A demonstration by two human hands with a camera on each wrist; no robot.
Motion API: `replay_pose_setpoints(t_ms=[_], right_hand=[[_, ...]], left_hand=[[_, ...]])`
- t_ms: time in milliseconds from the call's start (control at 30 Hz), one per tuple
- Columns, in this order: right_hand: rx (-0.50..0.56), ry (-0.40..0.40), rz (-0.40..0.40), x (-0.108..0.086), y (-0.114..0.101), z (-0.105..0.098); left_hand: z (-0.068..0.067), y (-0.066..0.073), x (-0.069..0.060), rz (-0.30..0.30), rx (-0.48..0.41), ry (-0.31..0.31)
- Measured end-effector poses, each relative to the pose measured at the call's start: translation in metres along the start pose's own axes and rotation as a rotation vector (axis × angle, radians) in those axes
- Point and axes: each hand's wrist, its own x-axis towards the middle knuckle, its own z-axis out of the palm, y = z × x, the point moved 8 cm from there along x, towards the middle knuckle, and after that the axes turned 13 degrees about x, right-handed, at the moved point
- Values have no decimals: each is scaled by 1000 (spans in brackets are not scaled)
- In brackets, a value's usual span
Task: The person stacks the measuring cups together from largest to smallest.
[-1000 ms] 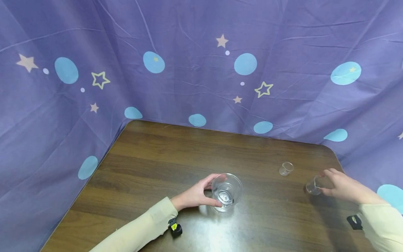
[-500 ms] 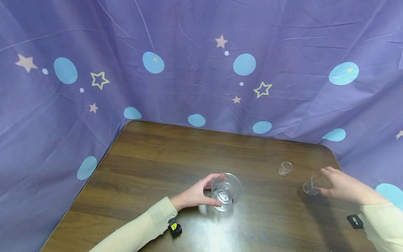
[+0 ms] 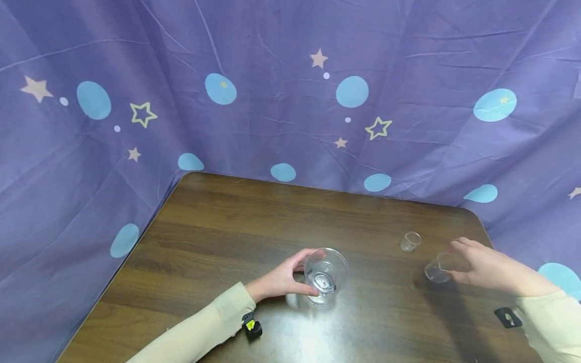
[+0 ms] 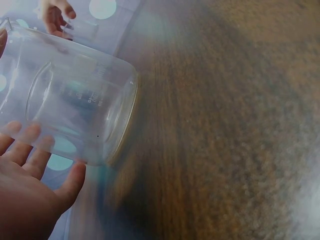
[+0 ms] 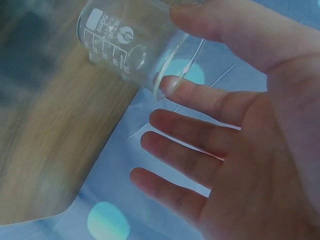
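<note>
My left hand [image 3: 283, 280] grips a large clear glass beaker [image 3: 337, 269] from its left side, thumb in front and fingers behind. The beaker stands upright on the table, and a smaller round glass outline shows inside it. Off to the right, my right hand [image 3: 492, 269] pinches a small glass beaker [image 3: 436, 273] at its rim between thumb and index finger. White printed markings, including 50 ml, are on this small beaker [image 5: 112, 37] in the right wrist view. Its other fingers stretch out free. A still smaller beaker [image 3: 410, 243] stands upright behind it.
The brown wooden table [image 3: 236, 222] has rounded far corners. A purple curtain [image 3: 281, 121] with stars and blue spots hangs close behind its far edge and along the left side.
My right hand has moved left with the small beaker, toward the large one. The left hand and large beaker have stayed in place.
</note>
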Motion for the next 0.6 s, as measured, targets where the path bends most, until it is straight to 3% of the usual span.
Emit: replay_pose_setpoints(t_ms=[233, 600], right_hand=[[-14, 13, -87, 6, -26, -3], [-50, 4, -112, 15, -45, -9]], left_hand=[[0, 0, 0, -22, -4, -5], [0, 0, 0, -17, 7, 0]])
